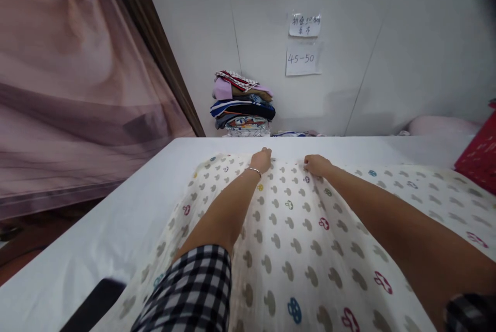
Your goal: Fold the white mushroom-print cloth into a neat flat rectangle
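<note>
A cream cloth (pixel 294 239) printed with grey, red and blue mushroom shapes lies spread over a white table (pixel 127 208). Both my arms reach across it to its far edge. My left hand (pixel 262 159), with a thin bracelet at the wrist, is closed on the cloth's far hem. My right hand (pixel 315 164) is closed on the same hem a little to the right. The two hands sit close together near the middle of that edge.
A stack of folded clothes (pixel 242 104) stands against the white wall beyond the table. Two paper notes (pixel 304 42) hang on the wall. A pink curtain (pixel 73 78) fills the left. A red item (pixel 480 156) is at the right edge. A dark object (pixel 96 303) lies at the near left.
</note>
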Motion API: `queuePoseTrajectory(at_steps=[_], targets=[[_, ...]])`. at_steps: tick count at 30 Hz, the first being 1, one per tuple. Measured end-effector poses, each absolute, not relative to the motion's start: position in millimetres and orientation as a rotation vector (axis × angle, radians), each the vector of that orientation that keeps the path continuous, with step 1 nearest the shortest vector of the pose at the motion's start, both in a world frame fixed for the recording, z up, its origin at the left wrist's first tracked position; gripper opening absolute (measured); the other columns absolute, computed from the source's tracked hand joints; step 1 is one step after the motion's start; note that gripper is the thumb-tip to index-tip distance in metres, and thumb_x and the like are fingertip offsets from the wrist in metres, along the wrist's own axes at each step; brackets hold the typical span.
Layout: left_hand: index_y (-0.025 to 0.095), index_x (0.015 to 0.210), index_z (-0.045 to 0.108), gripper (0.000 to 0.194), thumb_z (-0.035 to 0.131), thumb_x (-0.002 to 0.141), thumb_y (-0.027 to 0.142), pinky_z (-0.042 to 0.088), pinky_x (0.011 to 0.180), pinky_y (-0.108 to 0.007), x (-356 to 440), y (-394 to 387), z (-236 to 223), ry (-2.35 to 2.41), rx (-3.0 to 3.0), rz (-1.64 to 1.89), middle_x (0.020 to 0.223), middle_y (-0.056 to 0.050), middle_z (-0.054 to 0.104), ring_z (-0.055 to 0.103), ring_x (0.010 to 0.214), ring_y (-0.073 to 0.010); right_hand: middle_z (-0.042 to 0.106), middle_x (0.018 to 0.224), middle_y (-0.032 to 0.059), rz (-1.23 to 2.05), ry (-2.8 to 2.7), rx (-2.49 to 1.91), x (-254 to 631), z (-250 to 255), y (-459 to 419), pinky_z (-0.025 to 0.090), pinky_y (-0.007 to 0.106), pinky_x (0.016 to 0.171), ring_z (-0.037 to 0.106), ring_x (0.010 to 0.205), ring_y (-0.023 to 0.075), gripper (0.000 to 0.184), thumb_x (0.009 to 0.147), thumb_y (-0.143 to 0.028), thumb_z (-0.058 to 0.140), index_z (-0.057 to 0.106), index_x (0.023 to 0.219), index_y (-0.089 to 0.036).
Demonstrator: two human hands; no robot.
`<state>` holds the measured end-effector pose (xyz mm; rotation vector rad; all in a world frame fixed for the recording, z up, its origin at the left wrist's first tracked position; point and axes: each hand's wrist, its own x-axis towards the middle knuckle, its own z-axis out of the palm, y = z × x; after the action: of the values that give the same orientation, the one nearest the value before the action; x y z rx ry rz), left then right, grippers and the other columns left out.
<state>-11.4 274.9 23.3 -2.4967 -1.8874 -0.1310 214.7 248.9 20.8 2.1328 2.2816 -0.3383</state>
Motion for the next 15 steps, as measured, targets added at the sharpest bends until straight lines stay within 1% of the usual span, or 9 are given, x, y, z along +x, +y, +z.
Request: queuePoseTrajectory(at_steps=[4, 8, 12, 15], targets=[[0.015, 0.114, 0.051, 0.032, 0.039, 0.085, 0.006, 0.046, 0.082, -0.032, -7, 285, 27, -1.941, -2.410, -0.220, 0.114, -0.013, 0.056, 0.060, 0.097, -0.0215, 0.064, 0.106, 0.0120, -0.256, 2.261, 2.198, 209, 19, 249, 0.044, 0.029, 0.070, 0.061, 0.092, 0.0224, 0.023, 0.088, -0.024, 0.047, 0.060, 0.106, -0.018], [0.015, 0.110, 0.054, 0.030, 0.042, 0.084, 0.006, 0.047, 0.083, -0.032, -7, 290, 16, -1.978, -2.411, -0.256, 0.112, -0.013, 0.058, 0.061, 0.097, -0.0216, 0.064, 0.103, 0.0135, -0.175, 2.235, 2.248, 203, 13, 246, 0.043, 0.030, 0.070, 0.061, 0.092, 0.0243, 0.024, 0.090, -0.022, 0.042, 0.057, 0.107, -0.017], [0.014, 0.108, 0.057, 0.028, 0.043, 0.085, 0.008, 0.046, 0.087, -0.032, -12, 292, 0, -1.986, -2.436, -0.334, 0.109, -0.013, 0.060, 0.058, 0.102, -0.0220, 0.065, 0.101, 0.0146, -0.139, 2.221, 2.259, 198, 12, 242, 0.043, 0.031, 0.071, 0.061, 0.092, 0.0242, 0.029, 0.088, -0.013, 0.040, 0.056, 0.112, -0.016], [0.015, 0.113, 0.057, 0.032, 0.042, 0.086, 0.010, 0.044, 0.093, -0.030, -17, 289, -5, -1.966, -2.468, -0.414, 0.115, -0.011, 0.059, 0.056, 0.107, -0.0192, 0.064, 0.106, 0.0154, -0.117, 2.247, 2.253, 193, 13, 237, 0.043, 0.032, 0.074, 0.060, 0.095, 0.0238, 0.034, 0.088, -0.011, 0.037, 0.055, 0.116, -0.016]])
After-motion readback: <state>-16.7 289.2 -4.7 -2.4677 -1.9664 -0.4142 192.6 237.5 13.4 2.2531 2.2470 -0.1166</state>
